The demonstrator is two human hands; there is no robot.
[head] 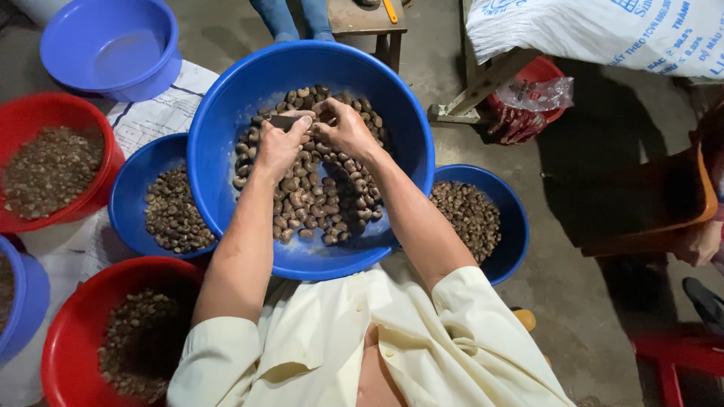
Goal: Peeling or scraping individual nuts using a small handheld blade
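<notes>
**A:** So we're looking straight down into the big blue basin point(226, 136) in the middle, and it's got a heap of brown nuts point(317, 196) piled toward its far and right side. Both hands are in there, right over the far end of the heap.

**B:** Yep. We'd say the left hand point(280, 143) is clenched around a small dark tool point(283, 120), which sticks out just past the knuckles. The right hand point(343, 128) is pinched shut at the fingertips, touching the left hand. We can't tell what it's pinching, too small and tucked away.

**A:** Agreed. Around the basin we've got more bowls: a smaller blue bowl point(124, 196) of nuts tucked under the left rim, another blue one point(513, 218) with nuts on the right, a red bowl point(45, 113) of finer bits at far left, and a red bowl point(75, 332) near left with nuts too.

**B:** Plus an empty-looking blue bowl point(113, 45) far left, sitting on printed paper point(158, 113). Far right there's a white sack point(603, 30) on a wooden frame.

**A:** And someone's legs in jeans point(290, 19) at the far edge.
</notes>
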